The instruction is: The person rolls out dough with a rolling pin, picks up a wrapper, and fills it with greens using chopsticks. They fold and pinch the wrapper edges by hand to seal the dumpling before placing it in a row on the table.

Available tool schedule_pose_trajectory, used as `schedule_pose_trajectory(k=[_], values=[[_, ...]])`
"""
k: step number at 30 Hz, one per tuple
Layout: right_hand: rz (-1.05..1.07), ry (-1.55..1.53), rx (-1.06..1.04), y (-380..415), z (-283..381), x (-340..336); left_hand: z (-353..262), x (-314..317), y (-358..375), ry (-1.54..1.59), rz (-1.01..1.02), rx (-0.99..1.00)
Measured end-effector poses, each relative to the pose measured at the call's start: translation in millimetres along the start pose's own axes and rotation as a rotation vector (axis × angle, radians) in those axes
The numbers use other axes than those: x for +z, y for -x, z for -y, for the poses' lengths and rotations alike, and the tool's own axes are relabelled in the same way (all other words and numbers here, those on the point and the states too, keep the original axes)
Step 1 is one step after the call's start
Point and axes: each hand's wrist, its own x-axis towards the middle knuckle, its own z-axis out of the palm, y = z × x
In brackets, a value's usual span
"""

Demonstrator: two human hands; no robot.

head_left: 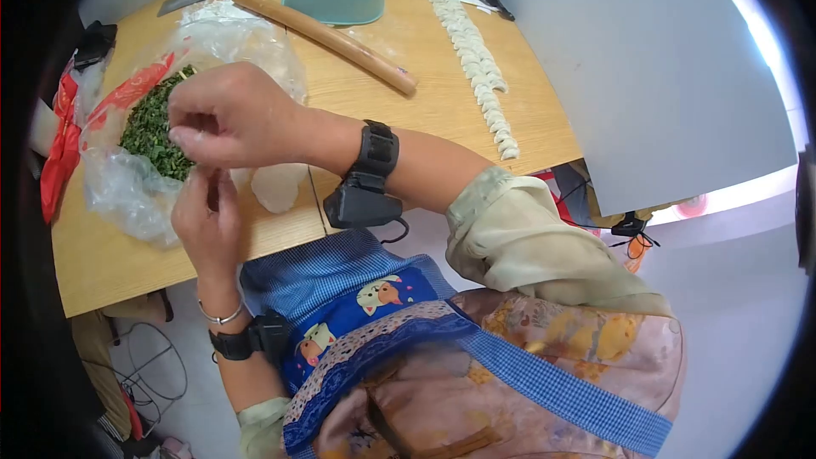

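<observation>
my right hand (229,115) curled by the greens (151,127) | left hand (204,225) curled just below it | can't tell if I'm holding anything tbh | dough round (279,189) on the table (425,51) nearby

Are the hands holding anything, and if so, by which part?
Cannot tell: the right hand and left hand are curled close together near the chopped greens, hiding any hold.
</observation>
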Motion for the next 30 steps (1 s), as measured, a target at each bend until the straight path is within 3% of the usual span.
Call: schedule_pose_trajectory(k=[2,5,8,11,20,30], values=[[0.000,0.003,0.030,11.2,-16.5,2.1,-6.4,-0.4,-3.3,0.037,-0.016,0.019],[-0.046,-0.042,0.269,36.8,-35.1,-0.7,-10.3,-2.7,-6.4,-0.033,0.207,0.241],[-0.028,-0.029,0.268,50.9,-44.4,-5.7,-16.0,-0.3,-8.6,-0.079,0.360,0.220],[-0.021,-0.006,0.246,52.1,-49.8,-5.1,-12.2,5.0,-10.6,-0.162,0.334,0.263],[-0.039,-0.097,0.351,57.2,-54.0,-2.3,-19.4,12.9,-14.1,-0.161,0.438,0.121],[-0.021,-0.261,0.521,57.6,-51.5,-2.5,-22.5,19.6,-8.9,-0.137,0.403,0.044]])
